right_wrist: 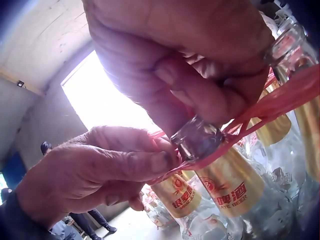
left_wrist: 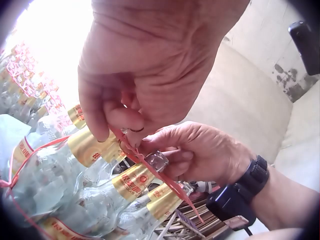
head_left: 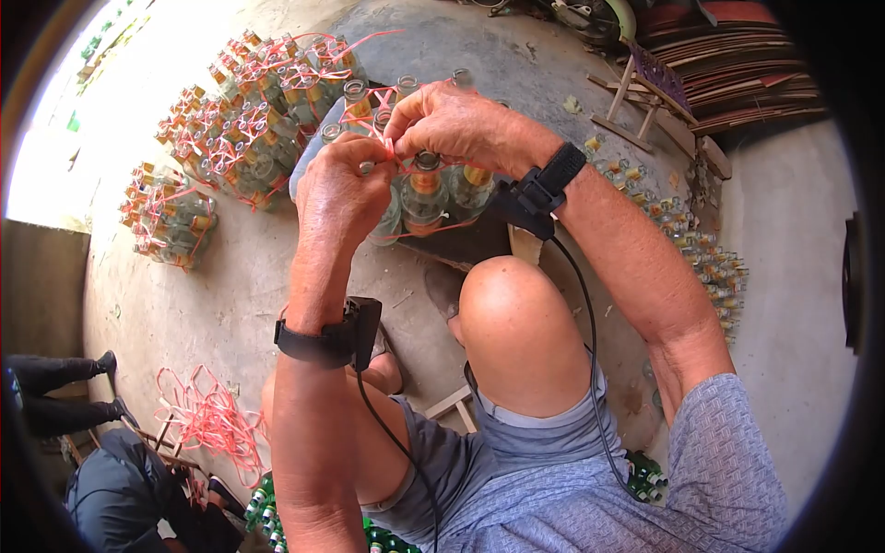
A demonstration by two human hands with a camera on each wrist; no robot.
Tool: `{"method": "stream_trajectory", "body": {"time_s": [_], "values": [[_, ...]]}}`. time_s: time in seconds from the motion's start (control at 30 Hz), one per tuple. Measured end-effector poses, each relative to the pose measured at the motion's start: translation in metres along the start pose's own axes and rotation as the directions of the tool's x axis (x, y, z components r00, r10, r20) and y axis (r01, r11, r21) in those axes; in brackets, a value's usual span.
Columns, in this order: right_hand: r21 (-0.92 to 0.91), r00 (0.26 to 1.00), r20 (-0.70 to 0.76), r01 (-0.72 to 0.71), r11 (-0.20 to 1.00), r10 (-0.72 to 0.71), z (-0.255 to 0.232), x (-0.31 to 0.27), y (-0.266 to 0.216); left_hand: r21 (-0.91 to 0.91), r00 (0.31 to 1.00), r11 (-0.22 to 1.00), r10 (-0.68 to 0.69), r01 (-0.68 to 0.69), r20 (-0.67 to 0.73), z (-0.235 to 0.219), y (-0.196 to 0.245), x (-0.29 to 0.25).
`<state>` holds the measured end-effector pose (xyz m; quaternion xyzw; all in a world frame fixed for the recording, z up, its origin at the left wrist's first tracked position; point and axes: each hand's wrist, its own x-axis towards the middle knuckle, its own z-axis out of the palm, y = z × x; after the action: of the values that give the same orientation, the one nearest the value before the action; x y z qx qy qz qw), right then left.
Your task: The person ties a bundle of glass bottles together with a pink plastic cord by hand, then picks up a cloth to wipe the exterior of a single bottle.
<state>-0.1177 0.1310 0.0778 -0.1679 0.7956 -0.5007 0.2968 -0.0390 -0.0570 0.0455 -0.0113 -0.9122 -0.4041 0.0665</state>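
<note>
Pink strip (left_wrist: 176,187) crosses the necks of a cluster of clear glass bottles (head_left: 424,195), which stands just beyond the person's bent knee (head_left: 507,304). From my remote station I find both hands engaged on it. The left hand (head_left: 346,189) pinches it between thumb and fingers, close beside a bottle mouth. The right hand (head_left: 454,122) has its fingers curled and grips the strip at nearly the same point; whether a knot has formed between them I cannot tell. I judge the grips are set this close to control the crossing and keep the strip taut, the narrow necks offering it a seat. A further run (left_wrist: 44,145) curves over a bottle's shoulder, presumably to restrain the wider bodies. I attribute the cluster's position to easy reach, as both elbows remain bent. Strapped bundles (head_left: 247,138) stand well apart at the left, probably to spare working room. A heap of loose strip (head_left: 207,419) lies on the floor on the left side, plausibly as supply. Ungrouped bottles (head_left: 714,272) stand at the right, their purpose unconfirmed.
</note>
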Motion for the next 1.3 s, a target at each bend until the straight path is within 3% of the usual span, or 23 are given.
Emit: {"method": "stream_trajectory", "body": {"time_s": [0.47, 0.67, 0.87, 0.97, 1.07, 1.23, 1.3], "values": [[-0.072, 1.0, -0.011, 0.017, 0.997, -0.017, 0.002, -0.007, -0.007, 0.067, 0.998, 0.998, 0.005, 0.0, -0.07, 0.005, 0.004, -0.004], [-0.085, 0.999, -0.026, 0.029, 0.996, -0.031, 0.001, -0.007, -0.007, 0.011, 0.996, 0.996, -0.084, 0.084, -0.028, 0.002, 0.006, -0.002], [-0.088, 0.993, -0.067, 0.09, 0.992, -0.096, 0.001, -0.003, 0.004, -0.079, 0.999, 0.996, -0.037, 0.036, -0.017, 0.003, -0.005, 0.0], [-0.116, 0.985, -0.114, 0.119, 0.986, -0.132, 0.003, -0.007, 0.003, -0.198, 0.998, 0.978, 0.066, -0.067, -0.012, 0.004, -0.014, 0.003], [-0.134, 0.975, -0.155, 0.138, 0.981, -0.158, 0.005, -0.012, 0.0, -0.251, 0.998, 0.967, 0.061, -0.051, 0.032, 0.001, -0.017, 0.005], [-0.208, 0.947, -0.174, 0.234, 0.95, -0.271, 0.005, -0.013, 0.009, -0.33, 0.983, 0.933, -0.097, 0.145, 0.159, -0.01, -0.007, 0.005], [-0.297, 0.898, -0.174, 0.344, 0.89, -0.405, 0.007, -0.011, 0.017, -0.333, 0.975, 0.926, -0.122, 0.179, 0.187, -0.012, -0.007, 0.005]]}}
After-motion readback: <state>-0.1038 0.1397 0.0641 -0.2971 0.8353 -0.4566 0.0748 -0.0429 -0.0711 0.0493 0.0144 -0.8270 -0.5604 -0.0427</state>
